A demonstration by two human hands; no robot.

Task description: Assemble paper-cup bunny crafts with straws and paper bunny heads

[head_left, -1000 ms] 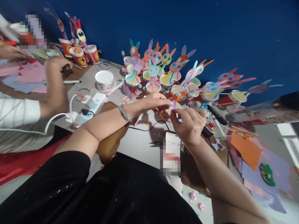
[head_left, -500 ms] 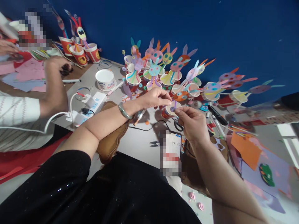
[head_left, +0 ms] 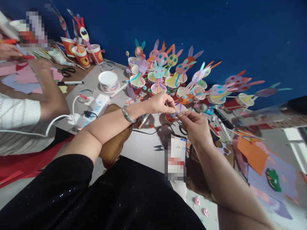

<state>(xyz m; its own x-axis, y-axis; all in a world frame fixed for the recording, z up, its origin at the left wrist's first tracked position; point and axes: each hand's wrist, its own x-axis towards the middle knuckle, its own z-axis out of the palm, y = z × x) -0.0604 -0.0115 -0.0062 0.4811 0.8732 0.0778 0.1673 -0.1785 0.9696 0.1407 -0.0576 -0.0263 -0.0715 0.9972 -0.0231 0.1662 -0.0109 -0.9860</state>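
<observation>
My left hand [head_left: 161, 103], with a bangle on its wrist, is closed in a pinch at a small purple paper piece [head_left: 176, 114]. Across from it, my right hand [head_left: 195, 126] grips the same piece between thumb and forefinger. The fingertips nearly meet and cover much of it. Just behind them stands a red and white paper cup [head_left: 182, 109], partly hidden by my fingers. An orange paper animal head [head_left: 186, 98] leans over that cup's far side.
Several cups with paper rabbit heads [head_left: 159, 72] line the blue wall. A phone [head_left: 179, 150] and small snips [head_left: 159, 148] lie below my hands. To the left are a power strip [head_left: 97, 107], a white bowl [head_left: 108, 81] and a co-worker's arm [head_left: 51, 86]; a clear bottle [head_left: 268, 113] is at right.
My hands have come closer together, their fingertips meeting at the purple piece. At left, the co-worker's hand has moved away from the black scissors, which now lie uncovered.
</observation>
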